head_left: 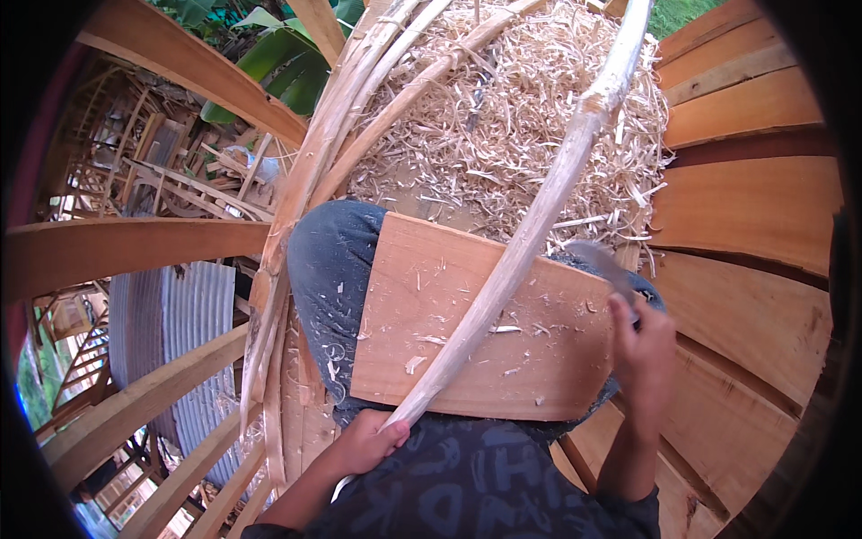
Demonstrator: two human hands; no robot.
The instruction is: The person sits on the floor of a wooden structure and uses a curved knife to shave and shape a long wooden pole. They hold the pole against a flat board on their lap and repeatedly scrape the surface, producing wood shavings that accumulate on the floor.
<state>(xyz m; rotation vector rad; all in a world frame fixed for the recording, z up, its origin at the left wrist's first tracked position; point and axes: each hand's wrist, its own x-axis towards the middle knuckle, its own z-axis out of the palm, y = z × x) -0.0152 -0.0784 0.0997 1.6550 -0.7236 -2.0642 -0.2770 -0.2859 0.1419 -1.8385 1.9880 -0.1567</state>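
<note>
A long, pale, peeled pole slants across my lap, from my waist up to the far right. My left hand is wrapped round its near end. Under the pole, a flat wooden board rests over my thighs, sprinkled with small shavings. On the right, my right hand grips a knife by its handle. The blade looks curved, is blurred, and points up and to the left, apart from the pole. My fingers hide most of the handle.
A thick heap of wood shavings covers the floor ahead. Long bent wooden strips run along my left. Wide planks wall the right side. Beyond slatted beams on the left lie corrugated metal sheets and scrap wood.
</note>
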